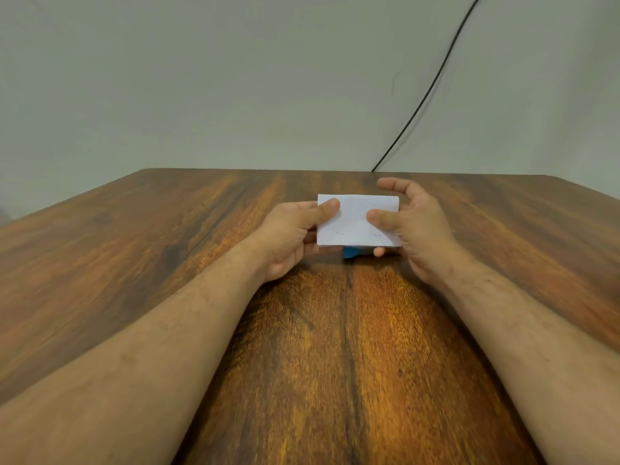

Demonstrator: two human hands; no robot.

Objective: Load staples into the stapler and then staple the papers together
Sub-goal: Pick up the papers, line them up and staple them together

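A small stack of white papers [357, 219] is held level above the wooden table [335, 347], in the middle of the view. My left hand [295, 236] pinches the stack's left edge, thumb on top and fingers underneath. My right hand [412, 226] grips the right edge, with the thumb on top, one fingertip showing below, and the other fingers spread behind. Faint small marks run along the near edge of the top sheet. A blue stapler [350, 252] peeks out beneath the papers; most of it is hidden.
A black cable [432, 85] runs down the pale wall to the table's far edge at the right. My two bare forearms stretch across the near part of the table.
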